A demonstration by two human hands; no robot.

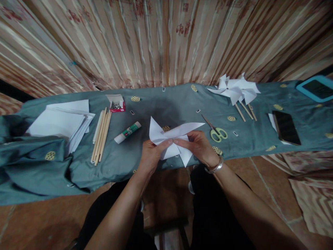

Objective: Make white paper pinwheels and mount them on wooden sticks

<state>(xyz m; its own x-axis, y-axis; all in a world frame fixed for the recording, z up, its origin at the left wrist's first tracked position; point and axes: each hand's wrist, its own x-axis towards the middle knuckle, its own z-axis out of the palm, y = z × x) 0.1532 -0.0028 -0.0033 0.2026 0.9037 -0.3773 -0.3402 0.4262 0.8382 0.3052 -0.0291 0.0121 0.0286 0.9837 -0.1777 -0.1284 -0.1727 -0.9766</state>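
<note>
Between both hands is a white paper pinwheel [170,133], its points folded in toward the middle. My left hand [153,152] grips its left side, with the thumb pressed at the centre. From the other side my right hand [200,146] holds it, thumb also at the centre and fingers behind the paper. Something tiny shows where the thumbs meet; I cannot make it out. Just right of the pinwheel lie scissors [218,133] with light green handles. To the left a glue stick [127,132] rests on its side.
Wooden sticks [101,137] lie left of the glue stick, below a small open box [117,104] of metal bits. White paper sheets [61,121] are stacked at far left. Finished pinwheels on sticks [236,90], a phone [287,127] and a blue-framed tablet [318,88] lie to the right.
</note>
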